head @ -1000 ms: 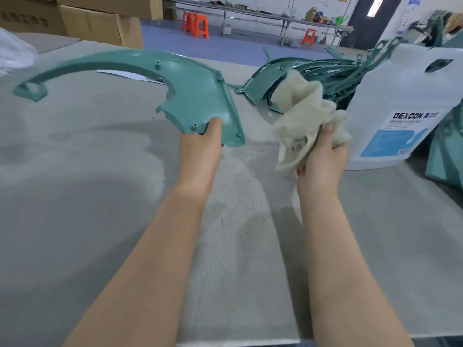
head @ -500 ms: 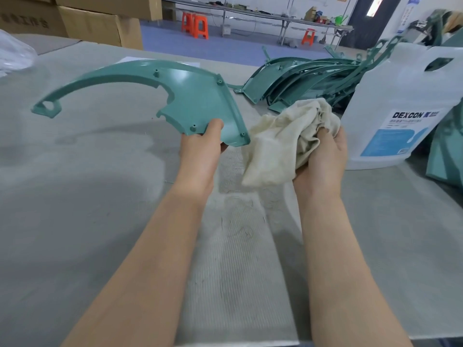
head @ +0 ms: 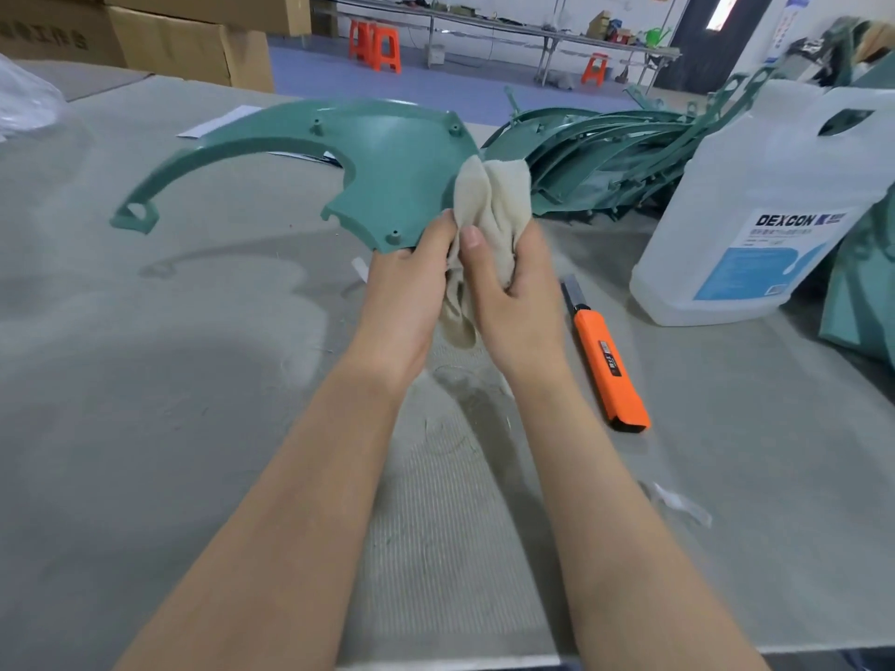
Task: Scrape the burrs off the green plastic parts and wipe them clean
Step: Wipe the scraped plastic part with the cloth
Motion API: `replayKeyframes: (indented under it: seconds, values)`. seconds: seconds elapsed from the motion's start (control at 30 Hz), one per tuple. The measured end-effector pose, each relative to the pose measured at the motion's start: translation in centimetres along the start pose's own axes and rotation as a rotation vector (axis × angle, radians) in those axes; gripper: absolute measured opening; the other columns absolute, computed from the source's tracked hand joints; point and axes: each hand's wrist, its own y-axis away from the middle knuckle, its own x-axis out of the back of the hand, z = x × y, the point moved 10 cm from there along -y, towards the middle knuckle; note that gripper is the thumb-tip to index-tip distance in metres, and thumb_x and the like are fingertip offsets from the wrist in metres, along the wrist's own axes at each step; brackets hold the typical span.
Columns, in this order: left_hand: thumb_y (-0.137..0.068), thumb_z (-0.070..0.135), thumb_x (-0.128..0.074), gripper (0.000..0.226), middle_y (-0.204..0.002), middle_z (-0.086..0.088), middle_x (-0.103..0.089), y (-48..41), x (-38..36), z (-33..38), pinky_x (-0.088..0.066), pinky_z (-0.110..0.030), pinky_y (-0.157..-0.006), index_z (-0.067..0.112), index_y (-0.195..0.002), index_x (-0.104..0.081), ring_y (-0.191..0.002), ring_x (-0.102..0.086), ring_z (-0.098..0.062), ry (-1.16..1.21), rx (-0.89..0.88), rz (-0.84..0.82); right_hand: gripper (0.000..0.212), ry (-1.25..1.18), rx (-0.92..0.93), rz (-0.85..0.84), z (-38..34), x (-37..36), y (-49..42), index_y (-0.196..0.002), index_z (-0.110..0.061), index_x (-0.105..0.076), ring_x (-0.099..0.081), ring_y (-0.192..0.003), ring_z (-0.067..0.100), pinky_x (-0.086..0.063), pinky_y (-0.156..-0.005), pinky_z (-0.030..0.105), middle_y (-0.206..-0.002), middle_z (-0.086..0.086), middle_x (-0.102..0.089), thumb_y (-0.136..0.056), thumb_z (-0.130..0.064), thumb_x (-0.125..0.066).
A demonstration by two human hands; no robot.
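A curved green plastic part (head: 382, 157) with a long thin arm reaching left is held above the grey table. My left hand (head: 407, 288) grips its lower right corner. My right hand (head: 513, 283) holds a cream cloth (head: 494, 196), bunched against the part's right edge beside my left hand. An orange utility knife (head: 605, 360) lies on the table just right of my right wrist. A pile of green parts (head: 595, 157) lies behind the cloth.
A large white jug (head: 755, 205) labelled DEXCON stands at the right, with more green parts (head: 862, 283) beyond it. Cardboard boxes (head: 189, 46) sit at the far left edge. A white paper sheet (head: 218, 121) lies behind the held part. The table's front edge runs along the bottom.
My right hand has brought the cloth leftwards onto the part's right edge, next to my left hand. The part has swung lower and flatter. The knife is now uncovered.
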Motion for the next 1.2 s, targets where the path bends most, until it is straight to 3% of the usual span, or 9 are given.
replayKeyframes:
  seconds: [0.17,0.3,0.47,0.57,0.7,0.87,0.97,1.1,1.2]
  values:
    - [-0.076,0.027,-0.062,0.027,-0.109,0.002,-0.071,0.8,-1.7,-0.2,-0.045,-0.041,-0.103,0.022,-0.103,-0.066,-0.11,-0.064,-0.018,0.004,-0.028,-0.055,0.03,-0.042,-0.156,0.302,1.4,2.8,0.2,-0.118,-0.005,-0.054,-0.056,-0.084,0.011,-0.039,-0.071,0.022,-0.094,-0.002,-0.062,-0.102,-0.03,-0.046]
    - [-0.079,0.028,-0.063,0.024,-0.103,0.007,-0.073,1.1,-3.1,-0.7,-0.053,-0.034,-0.09,0.027,-0.103,-0.064,-0.101,-0.069,-0.014,-0.006,-0.021,-0.19,0.034,-0.081,-0.318,0.338,3.7,4.6,-0.2,-0.101,-0.008,-0.057,-0.059,-0.079,0.012,-0.046,-0.074,0.026,-0.08,-0.005,-0.061,-0.105,-0.035,-0.036]
    - [-0.086,0.026,-0.06,0.018,-0.1,0.013,-0.073,2.0,-4.2,0.2,-0.054,-0.033,-0.091,0.031,-0.102,-0.062,-0.098,-0.07,-0.011,-0.036,-0.075,-0.27,0.036,-0.566,-0.533,0.355,6.9,4.1,-0.1,-0.074,-0.02,-0.057,-0.056,-0.047,0.002,-0.044,-0.055,0.023,-0.047,-0.014,-0.058,-0.104,-0.029,-0.041]
    - [-0.09,0.025,-0.058,0.013,-0.095,0.015,-0.073,2.0,-3.7,0.5,-0.054,-0.031,-0.09,0.032,-0.1,-0.063,-0.095,-0.07,-0.01,-0.052,-0.105,-0.234,0.028,-0.64,-0.571,0.436,7.9,4.6,0.3,-0.078,-0.022,-0.059,-0.057,-0.048,0.002,-0.042,-0.057,0.023,-0.049,-0.015,-0.06,-0.102,-0.027,-0.045]
    - [-0.085,0.032,-0.059,0.012,-0.089,0.024,-0.071,1.5,-2.5,1.1,-0.049,-0.037,-0.098,0.037,-0.096,-0.059,-0.092,-0.069,-0.003,-0.043,-0.136,-0.159,0.033,-0.782,-0.691,0.417,8.4,3.9,1.2,-0.086,-0.02,-0.064,-0.07,-0.06,0.006,-0.053,-0.054,0.023,-0.064,-0.01,-0.072,-0.099,-0.047,-0.049]
    - [-0.078,0.04,-0.06,0.025,-0.087,0.024,-0.072,0.9,-1.6,0.8,-0.048,-0.038,-0.099,0.032,-0.1,-0.054,-0.095,-0.069,-0.004,-0.013,-0.124,-0.082,0.029,-0.905,-0.586,0.23,5.4,2.1,0.4,-0.119,-0.008,-0.06,-0.068,-0.104,0.019,-0.053,-0.093,0.035,-0.113,0.01,-0.071,-0.102,-0.028,-0.048]
    - [-0.075,0.044,-0.061,0.03,-0.084,0.013,-0.073,0.6,-1.0,0.1,-0.051,-0.035,-0.091,0.025,-0.098,-0.059,-0.096,-0.069,-0.012,-0.021,-0.085,-0.034,0.022,-0.756,-0.493,0.073,4.0,0.1,0.4,-0.119,-0.005,-0.057,-0.064,-0.112,0.025,-0.05,-0.101,0.042,-0.121,0.013,-0.066,-0.099,-0.013,-0.052]
    - [-0.089,0.024,-0.061,0.012,-0.082,0.015,-0.073,0.3,-1.3,-0.8,-0.053,-0.034,-0.088,0.026,-0.101,-0.06,-0.089,-0.069,-0.009,0.077,-0.03,-0.085,0.009,-0.286,-0.423,0.149,3.6,1.3,0.5,-0.103,-0.014,-0.06,-0.066,-0.101,0.021,-0.052,-0.095,0.045,-0.104,0.005,-0.069,-0.099,-0.019,-0.053]
    - [-0.095,0.013,-0.056,0.014,-0.086,0.011,-0.073,0.3,-1.7,-0.5,-0.053,-0.041,-0.095,0.025,-0.096,-0.063,-0.093,-0.067,-0.015,0.126,-0.028,-0.13,0.023,-0.173,-0.399,0.203,3.7,2.6,0.4,-0.11,-0.009,-0.061,-0.064,-0.104,0.02,-0.049,-0.097,0.045,-0.108,0.005,-0.069,-0.101,-0.027,-0.049]
